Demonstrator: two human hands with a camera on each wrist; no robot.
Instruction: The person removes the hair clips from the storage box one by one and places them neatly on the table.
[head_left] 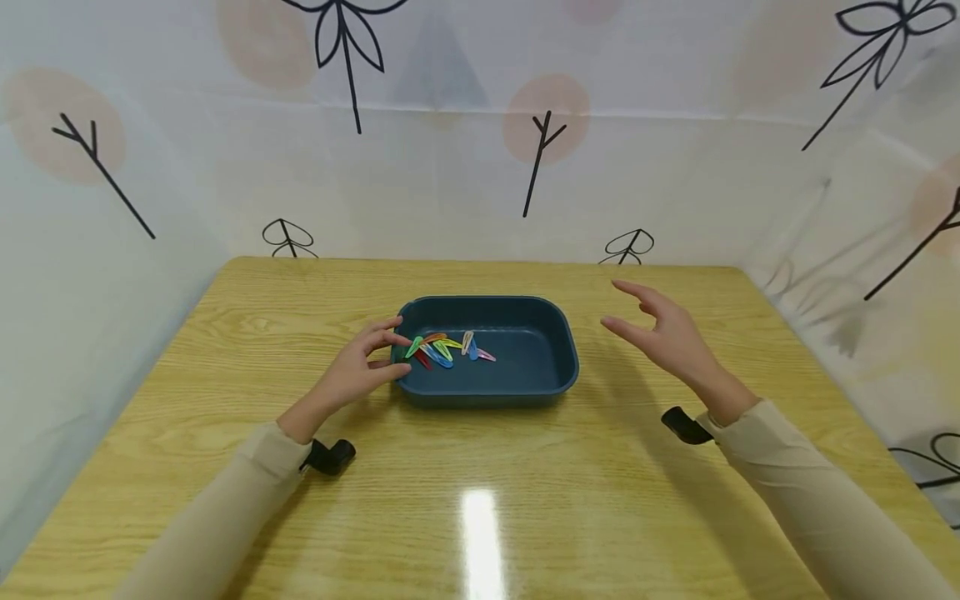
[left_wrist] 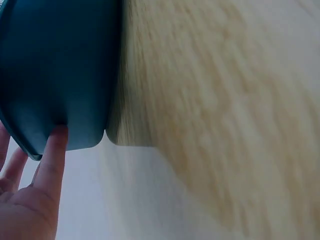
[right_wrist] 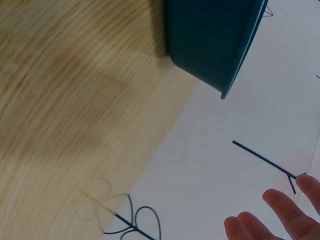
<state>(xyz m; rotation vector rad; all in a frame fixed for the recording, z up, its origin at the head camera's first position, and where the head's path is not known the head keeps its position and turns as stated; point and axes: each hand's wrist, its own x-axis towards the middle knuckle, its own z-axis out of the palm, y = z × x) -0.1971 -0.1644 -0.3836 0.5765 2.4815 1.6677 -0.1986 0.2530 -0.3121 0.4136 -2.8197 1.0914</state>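
Note:
A dark teal plastic bin [head_left: 517, 367] stands on the wooden table, with several colourful snap hair clips [head_left: 442, 350] lying loosely toward its left side. My left hand [head_left: 363, 360] is at the bin's left end, fingers spread and fairly straight, fingertips right at the rim near the green clip. In the left wrist view, the thumb [left_wrist: 56, 150] touches the bin's outer wall, while the other fingers are partly hidden behind the rim. My right hand [head_left: 667, 333] is raised to the right of the bin, apart from it, thumb and fingers spread with nothing between them.
The table [head_left: 570, 492] has a wood-grain top with a bright light reflection near the front. A white cloth [head_left: 450, 183] printed with plant drawings hangs behind the table and along both sides. Black wrist devices [head_left: 686, 425] sit at both cuffs.

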